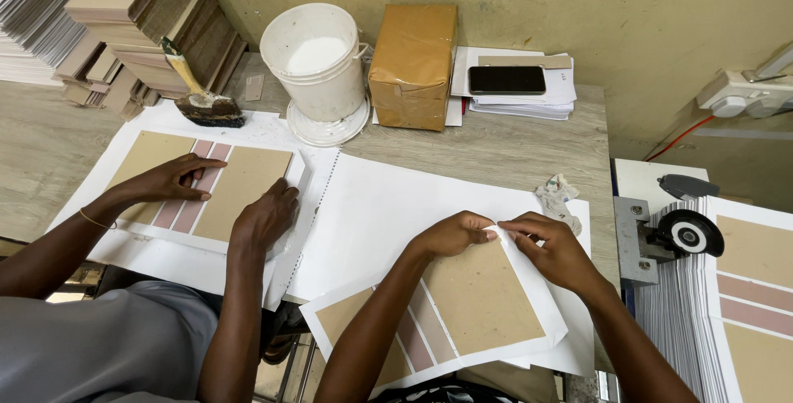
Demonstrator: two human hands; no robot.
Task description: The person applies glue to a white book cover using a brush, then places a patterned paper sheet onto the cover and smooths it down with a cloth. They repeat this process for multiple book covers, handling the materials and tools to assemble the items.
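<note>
**Corner fold under way on a board cover**

While both hands pinch the same paper corner, the work sits right beneath the grip: a brown board cover with pink strips, lying on a white sheet at the near edge of the surface. The left hand and right hand meet fingertip to fingertip, each grip narrow and closed on the turned-up white flap at the board's far corner.

Just beyond the grip lies a crumpled rag; farther off stand a white bucket, a brush, a brown parcel and a phone on papers. To the left of the grip, a co-worker's two hands press flat on a similar cover.

As a judgement, the fold may land crooked or crease if one pinch pulls harder than the other. If the paper is pasted, fingertips could smear paste onto the board's face, and the sheet overhanging the near edge could slide while the corner is tugged.
</note>
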